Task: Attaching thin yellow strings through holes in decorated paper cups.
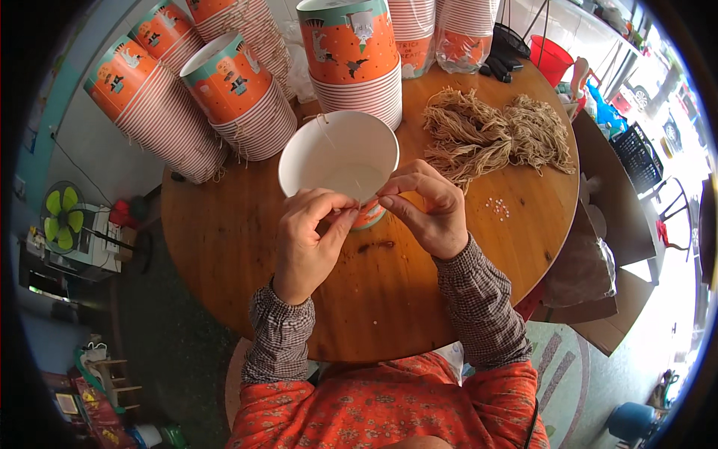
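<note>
A paper bucket (pixel 329 153), white inside with an orange printed outside, stands tilted on the table with its mouth toward me. A short bit of twine (pixel 321 120) shows at its far rim. At the near rim my left hand (pixel 303 238) pinches a thin cord (pixel 358 184) between thumb and fingertips. My right hand (pixel 434 217) meets it there, thumb and forefinger pinched close to the same spot. The cord's end between the fingers is too small to make out.
Tall stacks of nested orange buckets (pixel 351 56) stand along the far side of the round wooden table (pixel 217 247). Bundles of tan twine (pixel 479 135) lie at the right, beside small pale beads (pixel 497 209). Cardboard boxes (pixel 621 224) stand right of the table.
</note>
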A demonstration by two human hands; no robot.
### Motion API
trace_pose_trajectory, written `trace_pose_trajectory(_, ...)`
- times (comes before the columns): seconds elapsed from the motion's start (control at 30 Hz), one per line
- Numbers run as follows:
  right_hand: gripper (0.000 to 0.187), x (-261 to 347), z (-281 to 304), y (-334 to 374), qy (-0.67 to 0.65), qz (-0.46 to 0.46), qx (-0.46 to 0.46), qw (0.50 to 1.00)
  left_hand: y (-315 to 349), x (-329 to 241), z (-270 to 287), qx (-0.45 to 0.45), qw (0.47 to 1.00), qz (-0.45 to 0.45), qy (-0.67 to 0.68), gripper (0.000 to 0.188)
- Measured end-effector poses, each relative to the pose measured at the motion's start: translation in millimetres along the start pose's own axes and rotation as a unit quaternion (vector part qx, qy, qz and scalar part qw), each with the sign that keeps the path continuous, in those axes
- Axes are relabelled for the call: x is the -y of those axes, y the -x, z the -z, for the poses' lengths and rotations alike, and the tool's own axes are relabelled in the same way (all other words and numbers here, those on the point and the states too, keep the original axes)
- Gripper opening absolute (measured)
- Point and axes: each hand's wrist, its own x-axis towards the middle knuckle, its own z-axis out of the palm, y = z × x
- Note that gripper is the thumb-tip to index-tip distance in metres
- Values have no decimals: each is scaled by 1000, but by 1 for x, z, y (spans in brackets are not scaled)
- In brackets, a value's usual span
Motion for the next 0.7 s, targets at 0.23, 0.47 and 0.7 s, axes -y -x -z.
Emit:
trace_pose_trajectory(0.23, 6, -3, -2, 1, -96, -49, -54, 993, -2, 11, 3, -54, 997, -49, -41, 6)
trace_pose_trajectory(0.47, 14, -5, 1, 0, -63, -54, -55, 995, 0, 9, 0, -51, 998, -27, -30, 6)
trace_pose_trajectory(0.7, 27, 0, 7, -2, -139, -222, 4, 965, 0, 8, 0, -52, 998, -33, -24, 6)
